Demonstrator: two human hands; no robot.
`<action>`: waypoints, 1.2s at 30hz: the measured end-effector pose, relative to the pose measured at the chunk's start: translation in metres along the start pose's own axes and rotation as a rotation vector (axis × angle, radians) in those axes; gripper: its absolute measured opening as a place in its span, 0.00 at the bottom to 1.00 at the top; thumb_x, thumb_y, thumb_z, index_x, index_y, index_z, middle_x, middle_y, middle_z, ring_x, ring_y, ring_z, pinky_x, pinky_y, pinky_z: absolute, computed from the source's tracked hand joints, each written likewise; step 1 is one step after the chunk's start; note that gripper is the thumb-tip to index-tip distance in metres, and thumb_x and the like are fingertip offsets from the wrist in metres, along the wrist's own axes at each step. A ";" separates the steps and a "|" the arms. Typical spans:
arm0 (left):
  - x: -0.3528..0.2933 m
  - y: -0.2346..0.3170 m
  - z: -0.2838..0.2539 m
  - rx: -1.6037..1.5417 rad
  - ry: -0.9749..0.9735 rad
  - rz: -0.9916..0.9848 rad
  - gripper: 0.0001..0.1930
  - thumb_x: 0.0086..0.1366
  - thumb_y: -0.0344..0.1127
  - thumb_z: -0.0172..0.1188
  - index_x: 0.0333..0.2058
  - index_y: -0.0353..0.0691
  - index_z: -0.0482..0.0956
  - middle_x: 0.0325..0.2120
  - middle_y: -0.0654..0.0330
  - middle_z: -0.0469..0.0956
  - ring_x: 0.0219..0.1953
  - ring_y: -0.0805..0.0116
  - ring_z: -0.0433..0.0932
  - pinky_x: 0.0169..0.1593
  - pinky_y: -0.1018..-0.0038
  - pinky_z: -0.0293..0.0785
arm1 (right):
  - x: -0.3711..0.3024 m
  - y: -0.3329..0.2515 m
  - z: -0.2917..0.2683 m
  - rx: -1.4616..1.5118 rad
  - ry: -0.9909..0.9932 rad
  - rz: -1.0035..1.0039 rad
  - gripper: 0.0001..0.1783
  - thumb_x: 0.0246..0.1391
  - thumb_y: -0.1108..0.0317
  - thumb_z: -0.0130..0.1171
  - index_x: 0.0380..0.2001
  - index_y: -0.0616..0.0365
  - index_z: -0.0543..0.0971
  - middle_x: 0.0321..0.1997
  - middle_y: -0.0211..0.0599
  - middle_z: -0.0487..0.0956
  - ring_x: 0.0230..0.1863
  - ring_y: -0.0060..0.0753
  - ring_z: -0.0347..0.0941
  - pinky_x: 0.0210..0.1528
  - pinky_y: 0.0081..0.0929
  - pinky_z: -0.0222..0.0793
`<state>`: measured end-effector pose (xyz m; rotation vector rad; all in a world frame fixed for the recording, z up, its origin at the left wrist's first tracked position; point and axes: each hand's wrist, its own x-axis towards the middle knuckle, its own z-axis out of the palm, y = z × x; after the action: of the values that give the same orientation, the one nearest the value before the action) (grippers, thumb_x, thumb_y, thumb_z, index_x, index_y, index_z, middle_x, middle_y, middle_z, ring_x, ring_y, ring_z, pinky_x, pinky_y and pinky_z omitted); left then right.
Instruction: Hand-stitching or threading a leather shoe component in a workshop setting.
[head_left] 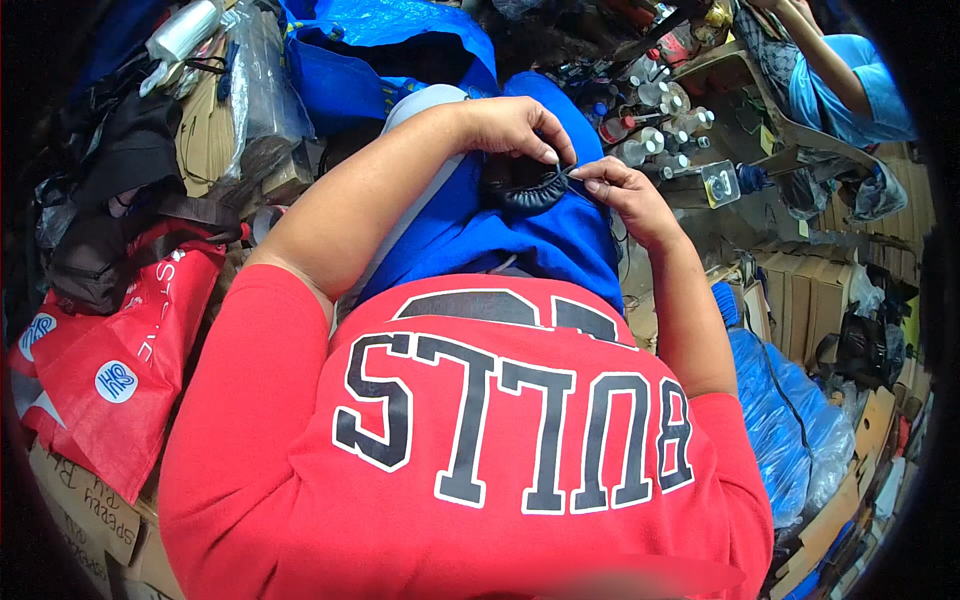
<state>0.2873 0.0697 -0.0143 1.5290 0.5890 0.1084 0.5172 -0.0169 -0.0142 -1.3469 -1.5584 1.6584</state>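
Observation:
A glossy black piece [532, 196] with a puckered, gathered edge, like part of a leather shoe, rests on my lap over blue shorts [430, 235]. Just above its right end, my left hand [512, 128] is closed in a pinch, thumb and forefinger pointing down. My right hand [628, 198] meets it from the right, its thumb and forefinger pinched together at the same edge. A thin black cord [563, 174] shows between the two sets of fingertips. The underside of the black piece is hidden by my lap.
On the left lie a red bag [150, 350], dark bags and cardboard. A blue sack [400, 50] gapes open beyond my knees. Several bottles [665, 130] crowd the right, near a seated person in light blue [835, 90]. Blue plastic [775, 410] and boxes [805, 300] are piled lower right.

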 end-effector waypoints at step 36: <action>-0.152 -0.039 -0.093 1.153 1.019 -0.411 0.08 0.54 0.30 0.57 0.34 0.38 0.77 0.36 0.49 0.74 0.40 0.49 0.74 0.45 0.60 0.71 | -0.014 -0.029 0.037 -0.565 0.273 -0.302 0.13 0.45 0.74 0.61 0.37 0.51 0.81 0.25 0.38 0.71 0.26 0.36 0.69 0.32 0.29 0.66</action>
<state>0.1060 0.0864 -0.0013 2.3649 2.0127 0.2619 0.4820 -0.0393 0.0123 -1.4319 -2.0180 0.8405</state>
